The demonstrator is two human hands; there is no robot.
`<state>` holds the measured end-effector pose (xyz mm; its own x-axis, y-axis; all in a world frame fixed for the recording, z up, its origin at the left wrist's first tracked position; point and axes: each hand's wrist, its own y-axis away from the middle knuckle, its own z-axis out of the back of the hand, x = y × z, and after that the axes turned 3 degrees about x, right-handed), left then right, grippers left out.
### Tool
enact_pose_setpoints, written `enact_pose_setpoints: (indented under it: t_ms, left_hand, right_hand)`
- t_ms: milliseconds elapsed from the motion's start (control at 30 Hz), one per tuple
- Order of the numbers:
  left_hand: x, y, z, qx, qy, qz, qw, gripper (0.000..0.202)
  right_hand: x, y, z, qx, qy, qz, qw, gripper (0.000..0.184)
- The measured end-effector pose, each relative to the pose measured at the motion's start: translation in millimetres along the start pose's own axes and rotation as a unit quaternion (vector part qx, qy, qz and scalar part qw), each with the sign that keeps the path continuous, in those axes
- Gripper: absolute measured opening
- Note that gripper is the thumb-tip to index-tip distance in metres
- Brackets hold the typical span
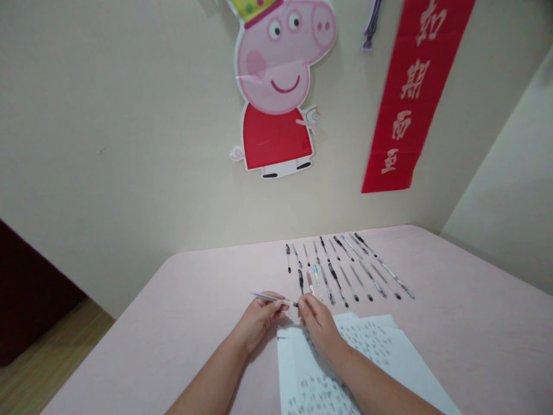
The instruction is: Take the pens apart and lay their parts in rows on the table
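Observation:
Both hands meet over the pink table (173, 323), just above a sheet of paper. My left hand (258, 323) is closed around a slim pen (272, 299) that lies level and points left. My right hand (316, 323) pinches that pen's right end with its fingertips. Beyond the hands, several pens (341, 268) lie side by side in two rows across the table.
White sheets covered in handwriting (380, 351) lie under my right forearm. A cartoon pig cut-out (279, 86) and a red banner with gold characters (412, 92) hang on the wall behind. The table's left edge drops to a wooden floor (47, 357).

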<state>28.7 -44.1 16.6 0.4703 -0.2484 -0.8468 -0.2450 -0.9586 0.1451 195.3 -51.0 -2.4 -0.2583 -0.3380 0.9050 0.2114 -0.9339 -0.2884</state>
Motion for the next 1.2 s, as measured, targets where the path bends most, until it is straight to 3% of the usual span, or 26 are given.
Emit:
enact_pose_setpoints:
  t_ms: [100,300,500,667,867,1200]
  left_hand:
    - [-0.2,0.3,0.0,0.002,0.0,-0.001,1.0,0.027]
    - [0.1,0.6,0.3,0.008,-0.01,0.01,1.0,0.029]
    - [-2.4,1.0,-1.9,0.004,0.003,0.007,1.0,0.028]
    - [-2.7,1.4,-3.0,0.012,0.005,0.013,1.0,0.026]
    - [-0.7,0.4,-0.4,0.017,0.004,0.0,1.0,0.024]
    - [-0.9,1.3,-0.3,0.03,-0.011,0.004,0.999,0.02]
  right_hand:
    - [2.6,0.1,0.9,-0.005,0.011,0.022,1.0,0.022]
    - [-1.4,-0.5,0.0,0.013,0.016,-0.01,1.0,0.042]
    - [2.7,0.1,1.4,0.004,0.032,0.021,0.999,0.025]
    - [1.1,-0.4,0.6,0.023,0.024,-0.001,0.999,0.039]
    - [1.6,-0.4,0.9,0.01,0.043,0.023,0.999,0.027]
    - [0.9,-1.0,0.6,0.031,0.057,0.027,0.998,0.033]
